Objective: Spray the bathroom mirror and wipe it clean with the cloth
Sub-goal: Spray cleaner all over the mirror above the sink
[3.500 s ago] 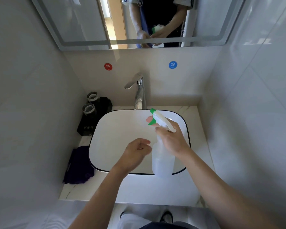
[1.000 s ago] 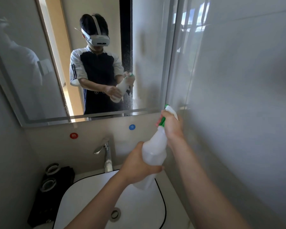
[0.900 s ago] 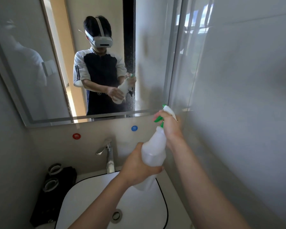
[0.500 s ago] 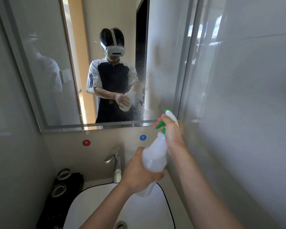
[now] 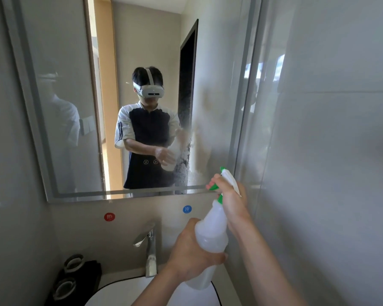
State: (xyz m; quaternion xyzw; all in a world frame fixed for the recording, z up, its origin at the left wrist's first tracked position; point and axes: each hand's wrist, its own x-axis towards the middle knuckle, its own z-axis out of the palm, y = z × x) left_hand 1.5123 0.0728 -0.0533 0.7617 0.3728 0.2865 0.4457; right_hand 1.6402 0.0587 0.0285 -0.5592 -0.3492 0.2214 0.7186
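From the head view I see my right hand (image 5: 229, 200) curled round the neck of the spray bottle (image 5: 210, 233), fingers on its green trigger, nozzle tilted up toward the mirror (image 5: 142, 51). My left hand (image 5: 191, 253) cups the bottle's body from below, fingers wrapped round it. The bottle sits between both hands, above the sink (image 5: 124, 292). Droplets cling to the mirror's lower right.

You aimed the spray bottle (image 5: 210, 237) at the mirror (image 5: 142, 51).
Your right hand (image 5: 229, 195) gripped its trigger; your left hand (image 5: 191, 253) held its body.
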